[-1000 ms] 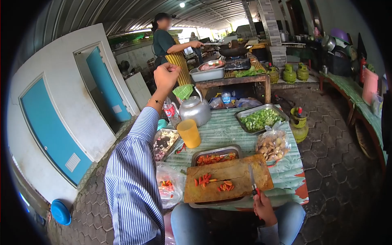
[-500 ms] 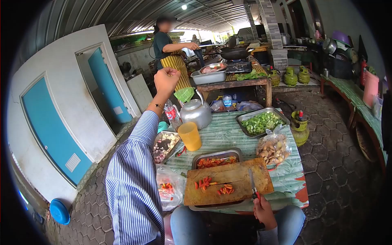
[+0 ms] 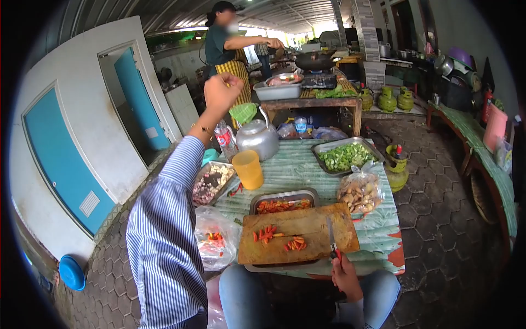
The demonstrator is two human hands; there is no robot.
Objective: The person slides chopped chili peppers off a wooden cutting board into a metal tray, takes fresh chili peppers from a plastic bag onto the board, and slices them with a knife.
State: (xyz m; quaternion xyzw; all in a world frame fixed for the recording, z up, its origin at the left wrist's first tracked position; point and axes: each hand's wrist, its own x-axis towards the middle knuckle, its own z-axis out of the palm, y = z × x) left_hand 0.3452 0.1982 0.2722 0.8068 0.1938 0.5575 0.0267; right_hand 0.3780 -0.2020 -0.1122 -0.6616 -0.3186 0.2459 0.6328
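My left hand (image 3: 222,92) is raised well above the table at the end of a striped sleeve, its fingers curled together; whatever they may hold is hidden. Low on the right, my right hand (image 3: 346,278) grips a knife (image 3: 332,233) with a red and black handle, its blade lying over the right part of the wooden cutting board (image 3: 307,219). Two small heaps of cut red chili (image 3: 296,243) are on the board. Behind it, a metal tray (image 3: 285,196) contains more chopped chili. A plastic bag (image 3: 216,249) with red pieces sits left of the board.
Around the table stand a kettle (image 3: 260,141), a yellow cup (image 3: 248,171), a water bottle (image 3: 224,137), a tray of chopped greens (image 3: 346,157), a tray of chopped pale pieces (image 3: 211,183) and a bag of brown pieces (image 3: 360,193). A co-worker (image 3: 223,49) cooks at a wok behind.
The view has shifted slightly, so the table appears a little left. My left hand stays raised and the knife stays in my right. The co-worker's hand has moved right, toward the wok.
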